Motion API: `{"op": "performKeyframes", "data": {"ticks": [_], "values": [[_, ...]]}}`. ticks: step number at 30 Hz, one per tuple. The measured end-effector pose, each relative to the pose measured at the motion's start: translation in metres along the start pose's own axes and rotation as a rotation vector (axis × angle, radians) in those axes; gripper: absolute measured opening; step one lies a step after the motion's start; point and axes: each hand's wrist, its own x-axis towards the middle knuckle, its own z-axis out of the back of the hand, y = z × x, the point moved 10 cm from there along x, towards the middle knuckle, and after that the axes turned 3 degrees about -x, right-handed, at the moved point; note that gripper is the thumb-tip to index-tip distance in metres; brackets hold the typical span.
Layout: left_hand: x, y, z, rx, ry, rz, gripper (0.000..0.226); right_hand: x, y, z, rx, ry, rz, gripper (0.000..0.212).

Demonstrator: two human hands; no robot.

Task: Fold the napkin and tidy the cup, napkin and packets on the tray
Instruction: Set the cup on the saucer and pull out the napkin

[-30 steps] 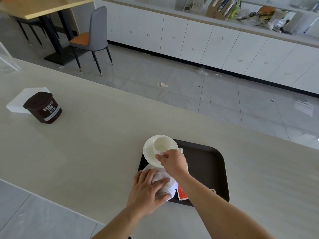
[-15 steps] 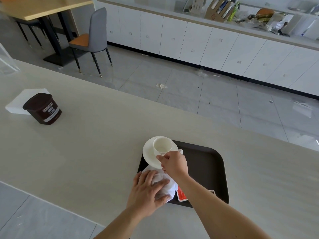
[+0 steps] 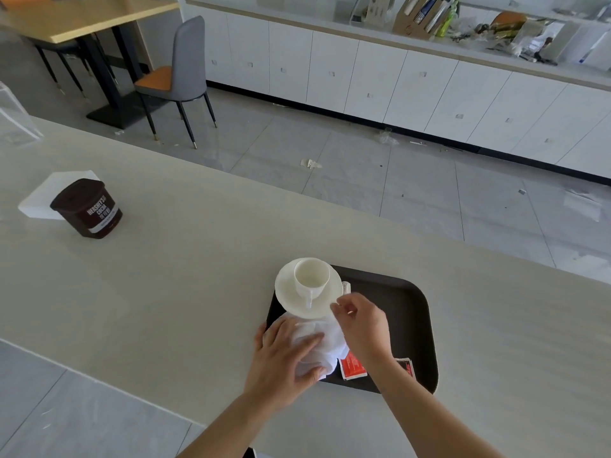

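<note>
A long pale surface [image 3: 165, 292] carries a dark tray [image 3: 410, 312]. On its left end sit the saucer [image 3: 287, 292] and cup [image 3: 311, 279], the crumpled napkin [image 3: 325, 338] and red packets [image 3: 353, 367]. The left hand [image 3: 284, 358] presses flat on the napkin; the right hand [image 3: 363, 322], fingers loosely curled, holds nothing.

Cup [image 3: 311, 278] behind napkin [image 3: 322, 338], both on tray [image 3: 410, 325]

cocoa tub [image 3: 86, 213] upright on counter [image 3: 165, 259] | white block [image 3: 43, 196] touching behind | chair [image 3: 178, 77]
</note>
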Motion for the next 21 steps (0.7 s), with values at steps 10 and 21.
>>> {"op": "performKeyframes", "data": {"ticks": [10, 21], "values": [[-0.026, 0.077, 0.029, -0.612, -0.356, 0.621, 0.029, -0.060, -0.002, -0.066, -0.460, 0.251, 0.174, 0.066], [-0.016, 0.071, 0.036, -0.451, -0.318, 0.506, 0.019, -0.039, 0.013, -0.049, -0.366, 0.151, 0.207, 0.039]]}}
